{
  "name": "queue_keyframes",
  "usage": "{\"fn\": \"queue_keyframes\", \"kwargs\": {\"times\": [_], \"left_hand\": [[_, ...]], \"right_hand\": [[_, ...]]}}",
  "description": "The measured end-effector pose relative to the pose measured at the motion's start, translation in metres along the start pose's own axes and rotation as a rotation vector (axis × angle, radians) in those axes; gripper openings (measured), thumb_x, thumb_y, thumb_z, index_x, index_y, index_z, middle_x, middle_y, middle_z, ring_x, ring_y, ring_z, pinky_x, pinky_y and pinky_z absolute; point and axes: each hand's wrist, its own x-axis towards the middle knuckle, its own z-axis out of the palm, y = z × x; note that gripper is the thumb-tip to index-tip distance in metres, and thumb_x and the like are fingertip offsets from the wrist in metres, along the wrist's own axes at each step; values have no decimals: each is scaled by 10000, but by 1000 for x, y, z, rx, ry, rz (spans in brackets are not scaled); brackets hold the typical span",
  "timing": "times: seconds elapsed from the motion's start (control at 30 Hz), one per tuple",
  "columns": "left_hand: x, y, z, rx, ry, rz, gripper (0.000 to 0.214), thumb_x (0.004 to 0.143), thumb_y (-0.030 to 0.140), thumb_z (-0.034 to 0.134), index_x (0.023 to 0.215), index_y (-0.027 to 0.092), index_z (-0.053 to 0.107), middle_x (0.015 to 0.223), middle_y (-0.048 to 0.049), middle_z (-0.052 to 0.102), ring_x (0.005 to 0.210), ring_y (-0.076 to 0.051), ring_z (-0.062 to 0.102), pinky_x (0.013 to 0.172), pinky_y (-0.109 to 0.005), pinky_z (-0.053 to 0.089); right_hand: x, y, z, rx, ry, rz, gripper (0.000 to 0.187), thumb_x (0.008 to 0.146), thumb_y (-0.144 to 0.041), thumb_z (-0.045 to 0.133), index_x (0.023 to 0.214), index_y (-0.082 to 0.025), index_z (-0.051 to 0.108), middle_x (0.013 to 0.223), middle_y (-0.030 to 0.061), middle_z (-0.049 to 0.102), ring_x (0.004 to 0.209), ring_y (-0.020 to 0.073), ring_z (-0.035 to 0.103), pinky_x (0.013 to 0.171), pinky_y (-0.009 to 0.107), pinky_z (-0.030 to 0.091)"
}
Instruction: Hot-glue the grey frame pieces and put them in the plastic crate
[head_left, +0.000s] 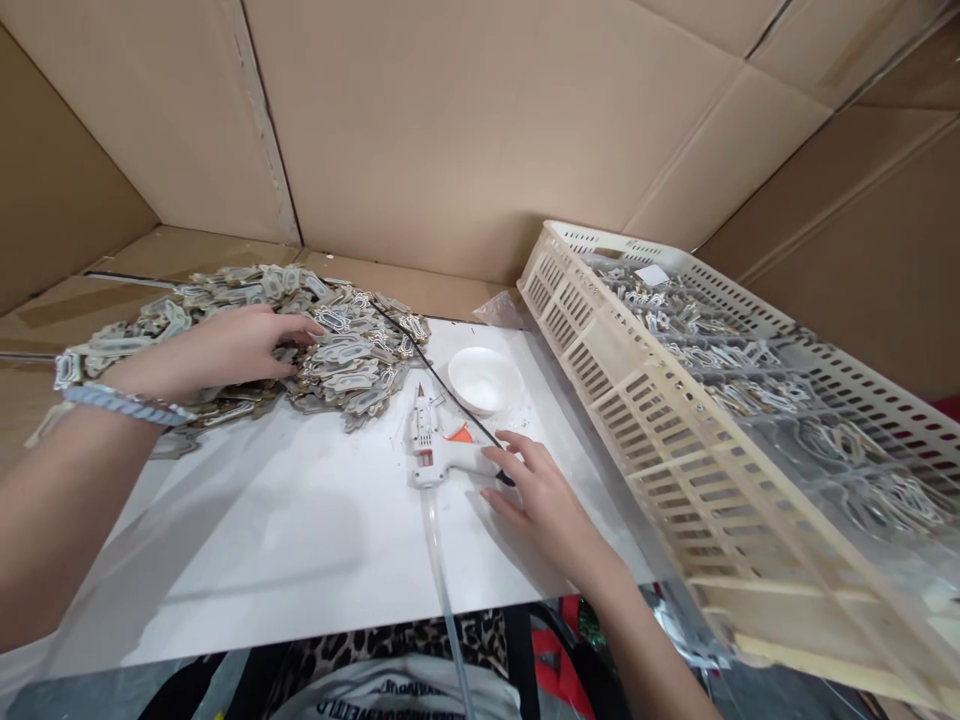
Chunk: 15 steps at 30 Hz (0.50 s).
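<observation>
frame centre: glue gun (441, 466) on white board (300, 540), handle end between loosely parted fingers of right hand (546, 500), contact unclear | left of centre: left hand (232, 348), thumb and fingers apart, at pile of flat pieces (349, 372)

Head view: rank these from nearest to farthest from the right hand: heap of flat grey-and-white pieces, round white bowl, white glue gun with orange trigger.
From the right hand:
1. White glue gun, its handle end right by the fingers.
2. Round white bowl, beyond the gun's handle.
3. Heap of flat pieces, over on the left.
</observation>
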Motion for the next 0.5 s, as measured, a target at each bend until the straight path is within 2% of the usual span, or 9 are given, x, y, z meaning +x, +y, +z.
{"fn": "queue_keyframes", "kwargs": {"times": [0.2, 0.37, 0.5], "left_hand": [[1, 5, 7, 92, -55, 20, 740, 605, 401, 604, 1332, 262, 615, 1104, 20, 787, 947, -251, 689, 819, -316, 505], [4, 6, -2, 112, -8, -13, 676, 704, 619, 541, 1252, 237, 648, 1057, 11, 787, 918, -234, 689, 866, -316, 512], [22, 8, -6, 159, 46, -26, 674, 740, 681, 484, 1185, 227, 708, 1091, 5, 775, 997, -252, 667, 934, -341, 488]], "right_hand": [[-38, 5, -22, -77, 110, -56, 284, 982, -232, 588, 1266, -218, 598, 1326, 166, 630, 1216, 310, 647, 936, 467, 623], [-72, 0, -57, -194, 190, -38, 276, 1018, -284, 532, 1282, -245, 601, 1317, 137, 640, 1185, 284, 667, 884, 402, 631], [-92, -11, -93, -258, 198, -45, 266, 1017, -283, 534, 1272, -267, 610, 1333, 107, 625, 1176, 254, 674, 888, 355, 627]]}}
